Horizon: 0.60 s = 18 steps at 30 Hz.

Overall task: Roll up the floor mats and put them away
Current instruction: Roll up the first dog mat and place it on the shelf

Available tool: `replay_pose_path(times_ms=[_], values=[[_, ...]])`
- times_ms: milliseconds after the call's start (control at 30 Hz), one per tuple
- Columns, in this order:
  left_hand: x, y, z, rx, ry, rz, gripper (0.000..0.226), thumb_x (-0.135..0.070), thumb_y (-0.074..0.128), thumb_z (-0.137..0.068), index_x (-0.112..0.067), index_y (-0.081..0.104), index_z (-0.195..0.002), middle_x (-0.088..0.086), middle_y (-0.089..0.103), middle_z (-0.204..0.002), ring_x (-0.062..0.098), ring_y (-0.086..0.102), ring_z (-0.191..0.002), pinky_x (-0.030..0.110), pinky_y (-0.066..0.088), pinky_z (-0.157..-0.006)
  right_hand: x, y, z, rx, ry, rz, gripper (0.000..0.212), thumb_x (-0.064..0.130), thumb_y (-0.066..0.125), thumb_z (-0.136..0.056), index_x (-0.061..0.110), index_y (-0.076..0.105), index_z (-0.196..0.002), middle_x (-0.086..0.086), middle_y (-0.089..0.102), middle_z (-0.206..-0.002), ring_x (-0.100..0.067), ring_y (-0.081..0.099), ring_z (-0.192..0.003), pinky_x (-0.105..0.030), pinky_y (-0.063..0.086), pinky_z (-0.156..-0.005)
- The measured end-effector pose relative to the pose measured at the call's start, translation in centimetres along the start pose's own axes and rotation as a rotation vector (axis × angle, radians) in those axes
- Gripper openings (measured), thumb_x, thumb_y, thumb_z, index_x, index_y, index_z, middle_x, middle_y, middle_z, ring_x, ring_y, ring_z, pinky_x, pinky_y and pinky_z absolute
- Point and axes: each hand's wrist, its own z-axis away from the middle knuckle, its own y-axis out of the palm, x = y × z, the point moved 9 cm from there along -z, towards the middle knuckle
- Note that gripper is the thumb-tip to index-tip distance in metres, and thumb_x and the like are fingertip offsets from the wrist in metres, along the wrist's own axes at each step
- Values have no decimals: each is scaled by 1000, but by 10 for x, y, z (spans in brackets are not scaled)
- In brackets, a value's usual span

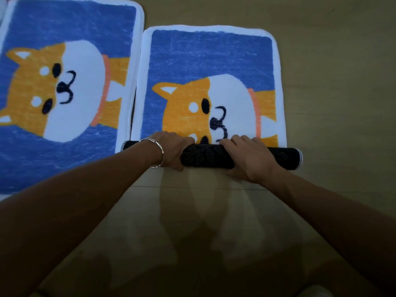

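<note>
Two blue floor mats with an orange-and-white dog and white borders lie side by side on the floor. The left mat (64,82) lies flat. The right mat (212,61) is partly rolled from its near edge; the roll (205,156) shows a black dotted backing. My left hand (171,148), with a silver bracelet on the wrist, grips the roll left of its middle. My right hand (246,155) grips it right of the middle. Fingers of both hands curl over the roll's far side.
The tan floor (332,82) stretches to the right of the mats and toward me, with the shadows of my arms on it below the roll. A narrow gap separates the two mats.
</note>
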Motion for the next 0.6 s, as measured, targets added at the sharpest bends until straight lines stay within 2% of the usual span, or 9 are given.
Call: replay_pose_path(times_ms=[67,100,167,233,333,400,500,567,600], values=[[0,-1,5,-86,28,5,55,-51,65,-78,-31,42,-124,-3,62,-104,22,60,-94,31,45,-69,-5,1,3,-16,24,9,45,31,62,-82,20,41,-121,-1,50,-105,-21,47,-92,-33,32,-70],[0,-1,10,-143,50,-15,66,-55,65,-77,-34,37,-133,-3,60,-109,21,59,-98,31,44,-69,-6,3,0,2,28,-25,41,28,62,-81,20,42,-117,-1,51,-101,-21,47,-88,-33,32,-67],[3,3,18,-245,117,-90,94,-59,70,-71,-30,23,-147,1,55,-113,24,57,-97,32,44,-67,-10,7,-9,112,38,-142,40,30,64,-78,21,44,-111,1,54,-94,-20,51,-82,-32,38,-63],[12,4,25,-310,158,-136,105,-57,77,-63,-24,25,-148,6,55,-109,27,57,-91,35,46,-65,-13,8,-16,243,49,-240,41,35,66,-73,26,45,-107,5,56,-87,-16,54,-77,-32,46,-63],[25,-1,25,-226,42,-85,81,-55,68,-75,-31,30,-142,3,55,-113,25,59,-99,35,49,-73,-14,8,-18,326,39,-328,36,32,69,-71,29,47,-100,8,57,-85,-15,56,-78,-33,48,-65],[23,2,17,-136,20,-58,68,-48,65,-79,-33,34,-137,2,58,-112,25,60,-100,35,50,-77,-13,6,-15,265,20,-320,41,34,70,-70,28,49,-105,7,55,-92,-16,57,-84,-33,46,-65],[19,7,10,-3,20,4,71,-39,72,-74,-35,36,-135,0,63,-112,25,60,-103,33,46,-78,-20,2,-5,113,-15,-138,70,51,74,-70,22,45,-127,2,50,-112,-19,51,-98,-33,42,-77],[18,10,9,37,20,53,70,-38,72,-74,-36,37,-135,-1,63,-113,24,59,-104,30,44,-77,-26,2,2,75,8,-41,81,63,73,-66,22,43,-129,1,50,-115,-20,49,-103,-34,37,-80],[16,10,10,21,27,76,68,-40,71,-74,-36,38,-134,-2,63,-113,23,60,-103,30,45,-77,-28,2,3,75,25,-31,80,64,72,-65,22,44,-127,1,51,-113,-20,49,-102,-34,37,-79]])
